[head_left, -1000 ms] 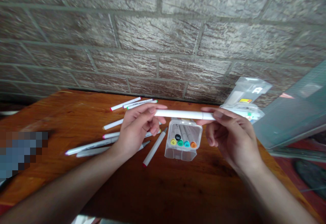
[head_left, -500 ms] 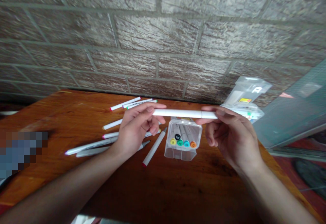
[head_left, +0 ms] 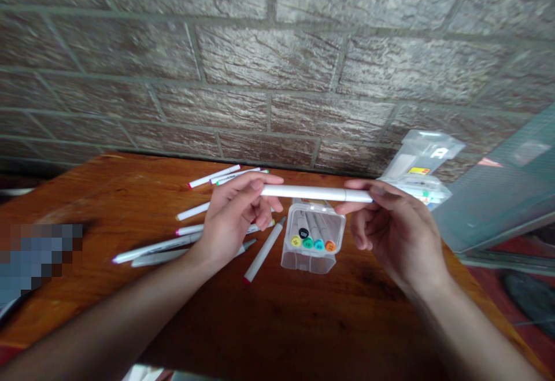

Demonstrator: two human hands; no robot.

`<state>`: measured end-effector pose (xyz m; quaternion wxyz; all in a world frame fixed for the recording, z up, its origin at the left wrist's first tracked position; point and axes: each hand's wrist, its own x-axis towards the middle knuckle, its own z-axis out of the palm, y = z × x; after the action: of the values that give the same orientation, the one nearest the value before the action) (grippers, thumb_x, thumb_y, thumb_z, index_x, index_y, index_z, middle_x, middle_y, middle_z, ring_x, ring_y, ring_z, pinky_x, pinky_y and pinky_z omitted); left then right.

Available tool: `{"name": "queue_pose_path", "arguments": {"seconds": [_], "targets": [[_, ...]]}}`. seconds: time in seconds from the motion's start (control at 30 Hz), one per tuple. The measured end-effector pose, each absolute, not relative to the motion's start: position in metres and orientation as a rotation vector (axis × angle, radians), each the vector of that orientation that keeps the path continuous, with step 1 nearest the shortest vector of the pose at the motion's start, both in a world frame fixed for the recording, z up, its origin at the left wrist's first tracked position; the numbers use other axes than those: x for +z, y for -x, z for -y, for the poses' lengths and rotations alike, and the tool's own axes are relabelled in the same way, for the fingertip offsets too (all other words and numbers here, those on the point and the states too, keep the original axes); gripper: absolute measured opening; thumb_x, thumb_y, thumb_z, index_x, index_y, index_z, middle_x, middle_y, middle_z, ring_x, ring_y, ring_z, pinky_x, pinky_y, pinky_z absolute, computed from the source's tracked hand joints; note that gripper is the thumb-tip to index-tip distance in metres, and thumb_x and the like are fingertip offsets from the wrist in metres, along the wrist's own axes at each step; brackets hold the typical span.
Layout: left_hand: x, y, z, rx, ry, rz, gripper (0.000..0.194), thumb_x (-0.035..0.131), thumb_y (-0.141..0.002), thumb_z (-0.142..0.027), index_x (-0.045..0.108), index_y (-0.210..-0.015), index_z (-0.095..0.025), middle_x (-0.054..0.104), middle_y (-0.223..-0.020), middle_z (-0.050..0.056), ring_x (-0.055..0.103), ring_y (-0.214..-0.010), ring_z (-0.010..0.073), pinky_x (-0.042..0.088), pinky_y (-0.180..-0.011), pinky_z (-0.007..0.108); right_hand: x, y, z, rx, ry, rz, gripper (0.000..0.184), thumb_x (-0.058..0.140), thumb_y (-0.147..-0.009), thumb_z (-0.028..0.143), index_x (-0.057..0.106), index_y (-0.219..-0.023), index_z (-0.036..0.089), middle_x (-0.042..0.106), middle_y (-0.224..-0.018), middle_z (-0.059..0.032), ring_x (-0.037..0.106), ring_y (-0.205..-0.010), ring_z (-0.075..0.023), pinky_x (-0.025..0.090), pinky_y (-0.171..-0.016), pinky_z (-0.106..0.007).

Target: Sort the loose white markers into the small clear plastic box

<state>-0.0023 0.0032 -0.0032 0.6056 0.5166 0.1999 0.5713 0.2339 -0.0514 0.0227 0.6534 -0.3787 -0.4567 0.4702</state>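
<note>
At the centre of the frame, shows smooth white plastic on the held marker, with a soft sheen. Just below, looks like thin, clear, glossy plastic for the small case, with smooth coloured end caps inside. At the right, shows similar transparent, shiny plastic on the other case. At left of centre, has again smooth plastic on the loose markers. Across the lower half, looks like varnished brown wood for the table, lightly glossy. Across the upper half, shows rough, ridged, stone-like blocks on the wall, with smoother, matt joints.
</note>
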Motion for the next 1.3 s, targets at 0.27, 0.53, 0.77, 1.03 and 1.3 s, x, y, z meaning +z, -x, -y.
{"name": "queue_pose_path", "arguments": {"seconds": [0.27, 0.53, 0.77, 1.03, 1.3], "targets": [[-0.006, 0.001, -0.006, 1.372, -1.335, -0.499, 0.017, 0.075, -0.102, -0.034, 0.085, -0.108, -0.022, 0.078, -0.075, 0.003, 0.053, -0.047, 0.0054, 0.041, -0.047, 0.019, 0.020, -0.233, 0.050, 1.042, 0.854, 1.038, 0.021, 0.076, -0.097, 0.035, 0.087, -0.103, 0.018, 0.085, -0.076, -0.0085, 0.060, -0.036, -0.0112, 0.041, -0.033, -0.019], [-0.009, 0.000, -0.005, 1.364, -1.410, -0.592, 0.013, 0.082, -0.097, -0.030, 0.084, -0.108, -0.023, 0.077, -0.071, 0.001, 0.053, -0.046, 0.0042, 0.041, -0.045, 0.016, 0.015, -0.234, 0.049, 0.975, 0.853, 1.128, 0.018, 0.090, -0.090, 0.033, 0.085, -0.103, 0.022, 0.085, -0.079, -0.0038, 0.058, -0.039, -0.0070, 0.048, -0.037, -0.017], [-0.003, -0.001, -0.003, 1.382, -1.532, -0.654, 0.011, 0.087, -0.089, -0.022, 0.080, -0.096, -0.018, 0.072, -0.065, -0.002, 0.055, -0.047, 0.0049, 0.042, -0.045, 0.015, 0.010, -0.235, 0.048, 0.904, 0.850, 1.214, 0.016, 0.091, -0.087, 0.023, 0.084, -0.102, 0.023, 0.081, -0.071, -0.0005, 0.059, -0.039, -0.0063, 0.047, -0.038, -0.015], [0.002, -0.002, 0.000, 1.408, -1.575, -0.629, 0.009, 0.086, -0.086, -0.017, 0.077, -0.089, -0.017, 0.069, -0.066, -0.003, 0.052, -0.048, 0.0044, 0.041, -0.045, 0.015, 0.009, -0.233, 0.049, 0.892, 0.876, 1.215, 0.016, 0.092, -0.087, 0.026, 0.082, -0.099, 0.022, 0.079, -0.068, -0.0001, 0.058, -0.038, -0.0075, 0.047, -0.037, -0.017], [-0.004, 0.001, -0.003, 1.357, -1.491, -0.693, 0.019, 0.086, -0.090, -0.033, 0.079, -0.100, -0.019, 0.069, -0.064, -0.002, 0.053, -0.045, 0.0080, 0.039, -0.043, 0.019, 0.012, -0.235, 0.051, 0.918, 0.896, 1.200, 0.018, 0.092, -0.087, 0.032, 0.083, -0.098, 0.021, 0.080, -0.068, -0.0026, 0.057, -0.037, -0.0085, 0.049, -0.036, -0.019]]}}
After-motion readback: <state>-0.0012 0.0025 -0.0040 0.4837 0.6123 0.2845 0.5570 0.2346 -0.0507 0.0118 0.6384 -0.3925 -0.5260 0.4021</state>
